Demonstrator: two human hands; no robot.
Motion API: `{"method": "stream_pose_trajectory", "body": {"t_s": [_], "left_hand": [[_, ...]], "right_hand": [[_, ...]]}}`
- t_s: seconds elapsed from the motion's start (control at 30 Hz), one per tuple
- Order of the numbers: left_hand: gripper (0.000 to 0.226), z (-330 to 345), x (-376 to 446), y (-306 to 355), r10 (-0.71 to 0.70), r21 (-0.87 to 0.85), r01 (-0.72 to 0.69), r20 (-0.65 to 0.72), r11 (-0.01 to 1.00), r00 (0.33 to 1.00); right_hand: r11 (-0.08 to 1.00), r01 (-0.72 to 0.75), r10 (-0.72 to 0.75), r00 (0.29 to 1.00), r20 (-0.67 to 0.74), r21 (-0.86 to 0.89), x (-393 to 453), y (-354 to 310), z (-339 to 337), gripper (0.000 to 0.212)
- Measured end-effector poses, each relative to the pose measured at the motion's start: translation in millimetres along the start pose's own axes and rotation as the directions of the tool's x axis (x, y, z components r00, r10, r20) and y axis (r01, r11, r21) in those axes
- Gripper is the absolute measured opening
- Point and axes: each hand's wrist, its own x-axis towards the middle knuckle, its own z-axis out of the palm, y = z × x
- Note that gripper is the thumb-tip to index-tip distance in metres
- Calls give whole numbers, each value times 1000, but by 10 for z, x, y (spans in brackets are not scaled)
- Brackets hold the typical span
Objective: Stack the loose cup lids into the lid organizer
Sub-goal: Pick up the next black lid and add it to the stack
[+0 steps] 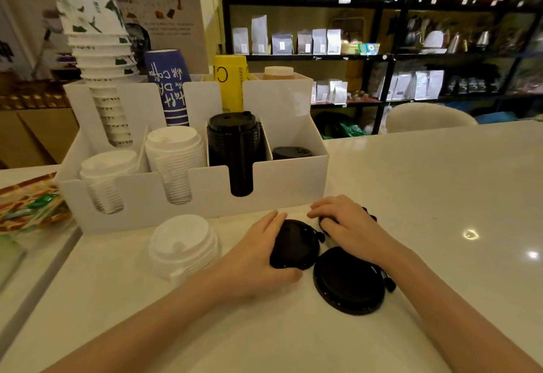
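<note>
— Nearest first: what do we log for the loose lids?

— Closest to us lies a flat black lid [348, 281], glossy, round, with a small tab at its right edge, resting free on the white counter [426, 196]. Just beyond it our left hand [258, 258] curls around a second black lid [295, 244], thumb at the near rim, fingers along the far-left rim, gripping it. Our right hand [349, 225] lies palm-down over a third black lid [324, 221]; only dark slivers show beneath the fingers, so we cannot tell whether it is gripped or merely covered.

— And to the left?

— We note a short stack of white lids [182, 244] standing loose on the counter, near the left wrist, apart from the black ones.

— Farther back?

— Directly behind the hands stands the white lid organizer [282, 184]. Its front slots hold, left to right, two white lid columns, a tall black lid column [233, 149], and a nearly empty bay with a low black lid stack [291, 152]. Paper cups [101, 58] rise from the rear slots. Shelves [382, 55] of bags fill the background.
</note>
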Motion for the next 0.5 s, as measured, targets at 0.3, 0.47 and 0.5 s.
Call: {"method": "stream_pose_trajectory", "body": {"t_s": [0.3,0.47,0.5], "left_hand": [[88,-34,11,2,-5,-25,2,-106,1000,994],[90,-198,36,62,18,-93,-42,-243,995,970],[89,-250,39,79,18,-110,-49,-262,993,965]], "right_hand": [[999,15,-16,999,-45,-32,-12,-67,74,35],[990,63,-50,993,-110,125,-16,-205,-22,36],[982,71,-50,991,-123,175,-12,-242,-59,35]]}}
